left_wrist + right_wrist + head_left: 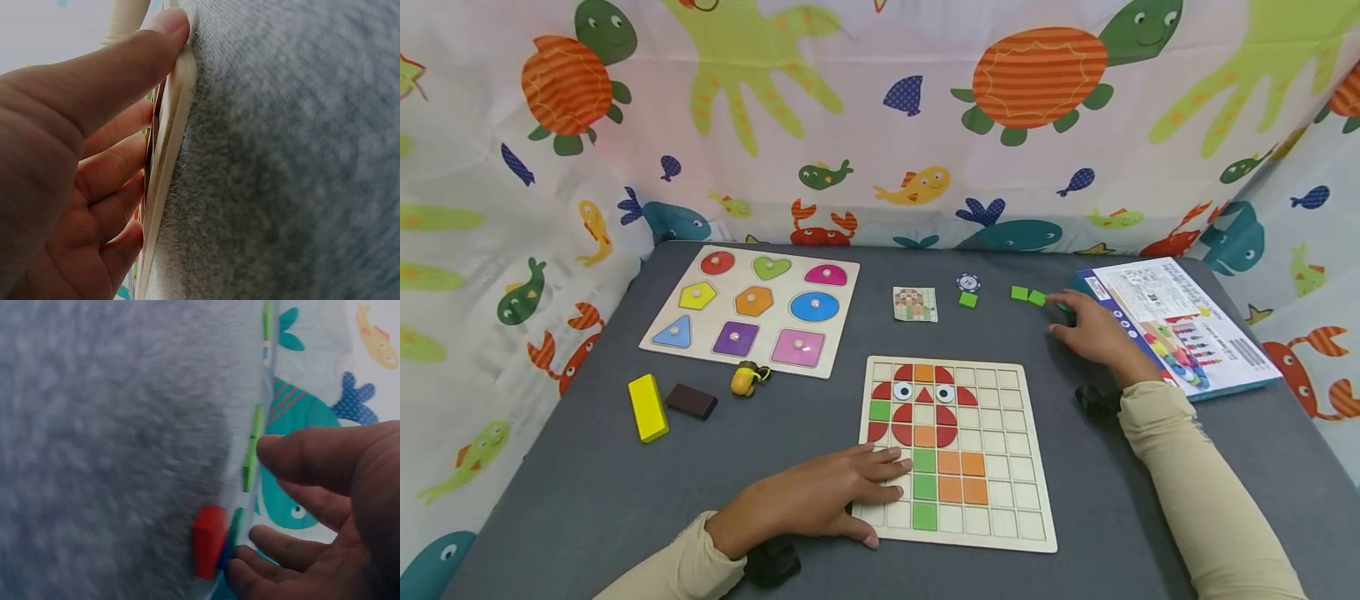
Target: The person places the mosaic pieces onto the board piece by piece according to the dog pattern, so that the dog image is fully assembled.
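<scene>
A square wooden grid board (1007,500) carries red, orange and green tiles and two eye pieces. My left hand (823,492) rests at its lower left corner, fingers spread over the squares; the left wrist view shows the thumb (134,59) against the board's edge (169,150). Near the box, my right hand (1093,333) reaches toward a green tile (1037,298), with a second green tile (1018,293) beside it. One fingertip is at or touching the tile, fingers loosely extended. In the right wrist view, a red block (209,540) lies near the lower fingers; the head view hides it.
A shape puzzle board (775,337) lies at the back left, before it a yellow block (647,408), a dark brown block (692,401) and a small yellow toy (745,379). A picture card (915,304), poker chip (968,283) and green tile (967,300) lie farther back. A box (1187,325) stands right.
</scene>
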Tool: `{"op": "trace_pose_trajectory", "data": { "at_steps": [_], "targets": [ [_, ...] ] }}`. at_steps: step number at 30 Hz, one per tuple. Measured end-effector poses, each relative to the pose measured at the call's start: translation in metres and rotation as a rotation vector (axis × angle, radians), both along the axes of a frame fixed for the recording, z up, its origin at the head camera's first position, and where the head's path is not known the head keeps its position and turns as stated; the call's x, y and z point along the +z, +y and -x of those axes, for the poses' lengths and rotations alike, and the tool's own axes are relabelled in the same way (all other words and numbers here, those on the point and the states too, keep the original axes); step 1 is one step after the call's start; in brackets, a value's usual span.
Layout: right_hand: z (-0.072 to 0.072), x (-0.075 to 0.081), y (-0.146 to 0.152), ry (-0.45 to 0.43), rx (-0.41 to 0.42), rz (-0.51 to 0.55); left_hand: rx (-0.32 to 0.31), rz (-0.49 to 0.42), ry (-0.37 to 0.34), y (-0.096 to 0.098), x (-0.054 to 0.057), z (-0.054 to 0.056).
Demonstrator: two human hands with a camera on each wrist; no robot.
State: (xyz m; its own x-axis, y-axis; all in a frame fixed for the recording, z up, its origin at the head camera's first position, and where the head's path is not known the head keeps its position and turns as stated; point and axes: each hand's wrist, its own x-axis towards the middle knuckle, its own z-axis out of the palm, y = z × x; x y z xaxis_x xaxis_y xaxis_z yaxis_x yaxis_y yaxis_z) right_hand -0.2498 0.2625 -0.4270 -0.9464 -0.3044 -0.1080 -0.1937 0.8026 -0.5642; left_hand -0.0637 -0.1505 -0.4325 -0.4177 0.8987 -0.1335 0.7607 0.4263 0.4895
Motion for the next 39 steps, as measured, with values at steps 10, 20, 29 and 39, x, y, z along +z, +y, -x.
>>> {"op": "trace_pose_trajectory", "data": {
  "at_steps": [10, 20, 29, 39],
  "targets": [
    [0.000, -0.003, -0.008, 0.072, 0.013, -0.039, 0.000, -0.008, -0.004, 0.000, -0.001, -0.001],
    [-0.015, -0.004, -0.013, 0.199, 0.008, 0.005, 0.014, -0.018, -0.014, 0.000, 0.000, -0.001],
    [-0.057, 0.011, -0.028, 0.244, 0.081, 0.071, 0.009, -0.019, -0.016, 0.002, 0.000, -0.002],
    [-0.113, 0.018, -0.052, 0.060, 0.231, 0.156, 0.014, -0.020, -0.011, 0.002, -0.001, -0.002]
  ]
}}
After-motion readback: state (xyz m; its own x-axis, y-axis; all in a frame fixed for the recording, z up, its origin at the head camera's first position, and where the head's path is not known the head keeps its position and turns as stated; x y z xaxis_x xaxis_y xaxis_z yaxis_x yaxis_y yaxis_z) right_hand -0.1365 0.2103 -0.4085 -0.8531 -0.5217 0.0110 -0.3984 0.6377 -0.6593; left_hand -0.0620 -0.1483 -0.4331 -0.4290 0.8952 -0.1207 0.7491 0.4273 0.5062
